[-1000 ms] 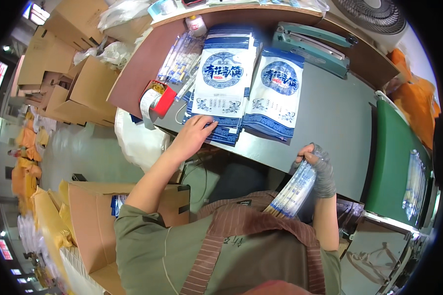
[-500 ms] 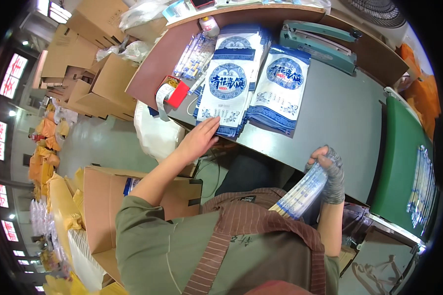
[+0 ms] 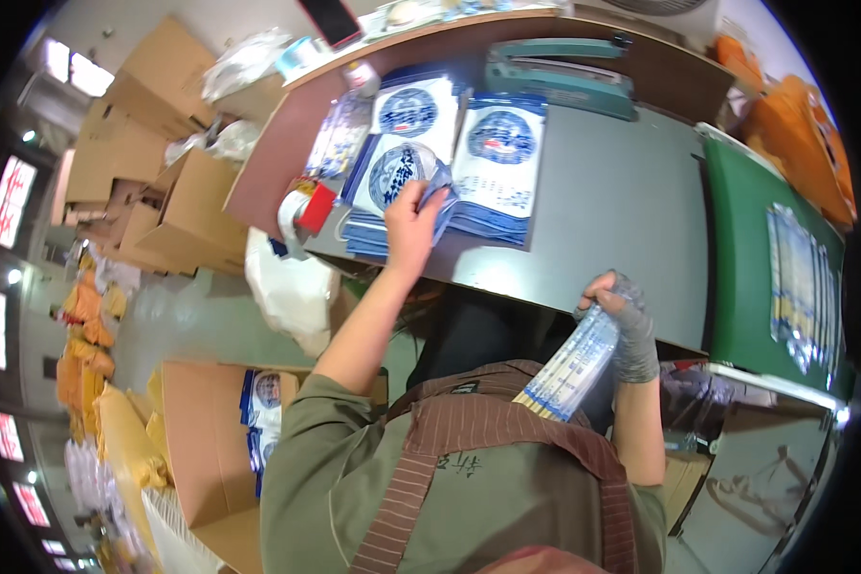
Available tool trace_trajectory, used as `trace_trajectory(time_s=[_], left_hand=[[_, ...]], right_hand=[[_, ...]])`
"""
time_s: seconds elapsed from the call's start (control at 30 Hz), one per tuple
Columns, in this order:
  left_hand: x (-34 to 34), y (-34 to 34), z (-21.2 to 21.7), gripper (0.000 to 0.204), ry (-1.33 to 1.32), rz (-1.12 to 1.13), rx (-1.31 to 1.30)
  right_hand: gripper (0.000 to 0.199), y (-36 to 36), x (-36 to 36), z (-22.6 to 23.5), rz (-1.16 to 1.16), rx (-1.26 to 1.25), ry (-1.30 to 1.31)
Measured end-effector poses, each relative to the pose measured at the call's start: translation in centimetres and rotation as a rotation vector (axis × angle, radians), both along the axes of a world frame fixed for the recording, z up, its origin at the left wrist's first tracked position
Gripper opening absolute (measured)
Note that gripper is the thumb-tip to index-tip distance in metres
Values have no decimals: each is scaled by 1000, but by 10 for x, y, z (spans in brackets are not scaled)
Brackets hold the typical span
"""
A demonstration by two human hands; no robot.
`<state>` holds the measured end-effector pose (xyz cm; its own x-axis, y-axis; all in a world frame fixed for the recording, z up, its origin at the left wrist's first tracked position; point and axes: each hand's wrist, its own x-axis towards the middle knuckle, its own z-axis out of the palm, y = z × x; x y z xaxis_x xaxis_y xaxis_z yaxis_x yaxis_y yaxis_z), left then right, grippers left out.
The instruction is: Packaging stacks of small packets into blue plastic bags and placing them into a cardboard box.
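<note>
My left hand (image 3: 412,225) pinches the near edge of a blue-and-white printed bag (image 3: 442,197), its edge curled up off the left bag stack (image 3: 392,172). A second bag stack (image 3: 497,163) lies just to the right on the grey table. Near the table's front edge, my right hand (image 3: 629,330), in a grey fingerless glove, is closed around a bundle of wrapped chopsticks (image 3: 574,368). The bundle slants down toward my apron, its lower ends against or close to it.
A teal sealing machine (image 3: 560,81) stands at the table's back. More wrapped chopsticks (image 3: 799,287) lie on the green surface (image 3: 746,249) at right. A red tape dispenser (image 3: 316,209) sits at left. An open carton (image 3: 210,450) holding printed bags stands beside me.
My left hand has gone from resting flat on the left stack to lifting a bag's edge. My right hand still holds the chopsticks. The whole view has shifted a little.
</note>
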<state>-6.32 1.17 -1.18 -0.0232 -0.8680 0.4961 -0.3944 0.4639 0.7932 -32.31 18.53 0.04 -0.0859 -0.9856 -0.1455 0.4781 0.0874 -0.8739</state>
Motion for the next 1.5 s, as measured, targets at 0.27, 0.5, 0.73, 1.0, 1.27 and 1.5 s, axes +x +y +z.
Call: trace_trajectory(time_s=[0.27, 0.5, 0.73, 1.0, 1.27, 1.5], left_hand=[[-146, 54, -53, 7, -372, -644, 68], [-123, 41, -59, 25, -292, -1011, 516], [-121, 68, -35, 11, -121, -462, 3], [-59, 126, -8, 38, -430, -1032, -178], [-71, 107, -33, 57, -362, -633, -14], [-113, 38, -34, 38, -270, -470, -2]], right_hand=[[23, 18, -4, -8, -172, -23, 61], [15, -8, 13, -28, -143, -221, 342], [36, -21, 18, -63, -150, -45, 825], [67, 95, 31, -76, 193, 21, 476], [89, 6, 30, -18, -282, 201, 1318], [76, -55, -13, -55, -533, -221, 1202]])
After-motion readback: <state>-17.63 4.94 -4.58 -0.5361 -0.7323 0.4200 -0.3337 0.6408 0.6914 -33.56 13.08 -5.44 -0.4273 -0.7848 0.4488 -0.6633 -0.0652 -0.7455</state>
